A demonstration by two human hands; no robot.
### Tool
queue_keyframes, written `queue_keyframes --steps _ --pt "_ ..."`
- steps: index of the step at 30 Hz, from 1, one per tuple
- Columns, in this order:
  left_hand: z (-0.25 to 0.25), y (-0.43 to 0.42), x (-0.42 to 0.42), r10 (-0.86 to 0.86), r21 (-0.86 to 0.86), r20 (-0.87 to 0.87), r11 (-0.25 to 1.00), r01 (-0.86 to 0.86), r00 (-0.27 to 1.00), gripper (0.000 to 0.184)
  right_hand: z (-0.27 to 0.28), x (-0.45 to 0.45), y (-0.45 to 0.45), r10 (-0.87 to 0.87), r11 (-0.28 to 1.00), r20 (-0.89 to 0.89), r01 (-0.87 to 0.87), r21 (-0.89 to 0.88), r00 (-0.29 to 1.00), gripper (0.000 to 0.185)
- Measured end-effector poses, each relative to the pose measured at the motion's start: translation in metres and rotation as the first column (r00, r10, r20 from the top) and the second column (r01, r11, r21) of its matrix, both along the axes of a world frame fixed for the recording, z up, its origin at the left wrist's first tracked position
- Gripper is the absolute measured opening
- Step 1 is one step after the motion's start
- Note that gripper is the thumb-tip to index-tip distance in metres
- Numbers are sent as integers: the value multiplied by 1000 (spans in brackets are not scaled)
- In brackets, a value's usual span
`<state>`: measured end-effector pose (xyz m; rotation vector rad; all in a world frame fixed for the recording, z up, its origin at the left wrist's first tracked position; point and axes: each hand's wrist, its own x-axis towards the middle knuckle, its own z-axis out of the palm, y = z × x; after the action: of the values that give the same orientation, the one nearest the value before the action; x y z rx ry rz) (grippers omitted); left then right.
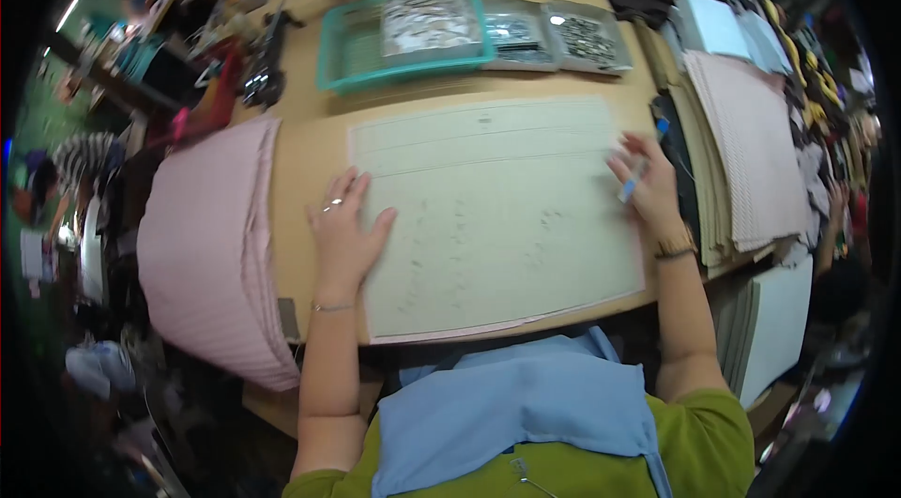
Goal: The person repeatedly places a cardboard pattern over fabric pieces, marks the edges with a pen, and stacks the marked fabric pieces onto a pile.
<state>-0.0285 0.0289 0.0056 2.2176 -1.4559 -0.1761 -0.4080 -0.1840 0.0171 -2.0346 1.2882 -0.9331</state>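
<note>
"What's that on the wooden table?"

"A pale greenish sheet [497, 216], right in the middle of the frame. Flat, smooth, roughly rectangular, with pink edging showing around it."

"Any marks?"

"Long lines run across its upper part, and there are rows of small dark marks lower down. Too blurry for me to read."

"And the hands?"

"The left hand [347, 230] is palm down at the sheet's left edge, fingers loosely spread, thumb out, holding nothing. The right hand [646, 181], at the sheet's upper right, has its fingers curled closed round a slim pen [630, 188] with blue on it."

"What about that soft pile, left of the frame?"

"Pink cloth [206, 245], faintly striped, folded with a rounded outer side. Up top there's a teal plastic tray [352, 55], and beside it a grey box [615, 61] of little metallic bits."
</note>
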Motion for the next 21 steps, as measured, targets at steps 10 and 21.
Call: queue_keyframes --steps 10,21 --pt "-3 2 1 -23 8 -43 1000 24 999 49 -20 21 -43 166 977 -82 -175 -121 983 50" --pt "4 1 -6 -5 32 -9 999 5 1000 45 -25 22 -49 145 979 -86 -155 -129 986 49"
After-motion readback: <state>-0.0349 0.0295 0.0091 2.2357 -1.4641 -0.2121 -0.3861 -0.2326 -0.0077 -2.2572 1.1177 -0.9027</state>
